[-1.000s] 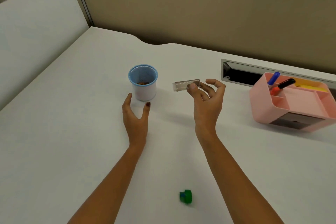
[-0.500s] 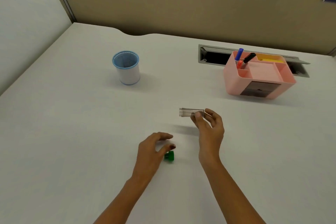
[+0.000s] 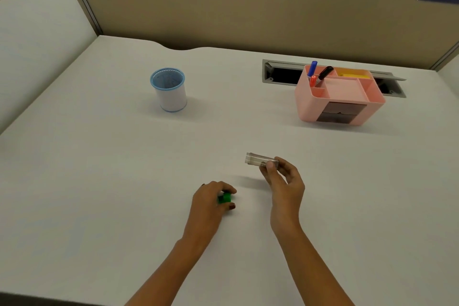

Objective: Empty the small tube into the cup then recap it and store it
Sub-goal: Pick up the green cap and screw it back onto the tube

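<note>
My right hand (image 3: 285,184) holds a small clear tube (image 3: 258,159) by its closed end, lying sideways above the table with its open end pointing left. My left hand (image 3: 211,202) rests on the table with thumb and fingers closed around the green cap (image 3: 224,198). The white cup with a blue mesh rim (image 3: 170,90) stands upright at the far left of the table, well away from both hands. Its inside is not visible from here.
A pink desk organiser (image 3: 339,97) with markers in a rear compartment and dark drawers in front stands at the far right. Behind it is a grey cable slot (image 3: 280,72) in the white table (image 3: 99,181). Beige partition walls close off the back.
Both hands drew back from the cup toward me. My left hand went from open beside the cup down to the green cap and closed on it. The tube stayed in my right hand.
</note>
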`<state>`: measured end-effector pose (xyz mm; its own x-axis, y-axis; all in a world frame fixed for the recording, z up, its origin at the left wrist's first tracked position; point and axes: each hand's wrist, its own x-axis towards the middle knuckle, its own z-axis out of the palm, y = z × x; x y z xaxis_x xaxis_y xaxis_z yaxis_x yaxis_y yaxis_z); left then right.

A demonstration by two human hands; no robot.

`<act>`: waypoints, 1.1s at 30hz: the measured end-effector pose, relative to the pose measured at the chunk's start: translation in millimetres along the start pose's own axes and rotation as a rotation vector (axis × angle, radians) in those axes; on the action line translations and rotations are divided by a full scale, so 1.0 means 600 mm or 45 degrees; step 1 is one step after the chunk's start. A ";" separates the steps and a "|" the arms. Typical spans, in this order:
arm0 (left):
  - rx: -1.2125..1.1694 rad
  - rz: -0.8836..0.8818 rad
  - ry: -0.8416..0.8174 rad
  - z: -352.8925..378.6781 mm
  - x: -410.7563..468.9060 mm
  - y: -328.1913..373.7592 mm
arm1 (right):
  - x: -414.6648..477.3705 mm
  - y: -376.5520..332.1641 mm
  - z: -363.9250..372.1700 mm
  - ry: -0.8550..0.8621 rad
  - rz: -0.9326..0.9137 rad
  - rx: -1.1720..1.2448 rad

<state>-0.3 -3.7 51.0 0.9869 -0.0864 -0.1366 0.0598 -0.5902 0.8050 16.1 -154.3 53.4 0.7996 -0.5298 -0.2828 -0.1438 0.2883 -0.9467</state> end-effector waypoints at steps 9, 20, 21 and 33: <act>-0.661 -0.252 0.234 -0.006 0.003 0.021 | -0.009 -0.008 -0.023 -0.193 0.167 0.306; -1.908 -0.573 0.200 -0.006 0.030 0.034 | -0.053 -0.007 -0.030 -0.348 -0.035 -0.047; -1.967 -0.578 0.186 -0.005 0.032 0.036 | -0.056 -0.006 -0.029 -0.345 -0.048 -0.070; -2.097 -0.637 0.171 0.007 0.026 0.044 | -0.064 -0.004 -0.023 -0.288 -0.112 -0.150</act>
<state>16.2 -24.1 67.7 0.8256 -0.0523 -0.5618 0.3343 0.8475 0.4123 -22.5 -145.5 64.3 0.9202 -0.3529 -0.1695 -0.1244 0.1469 -0.9813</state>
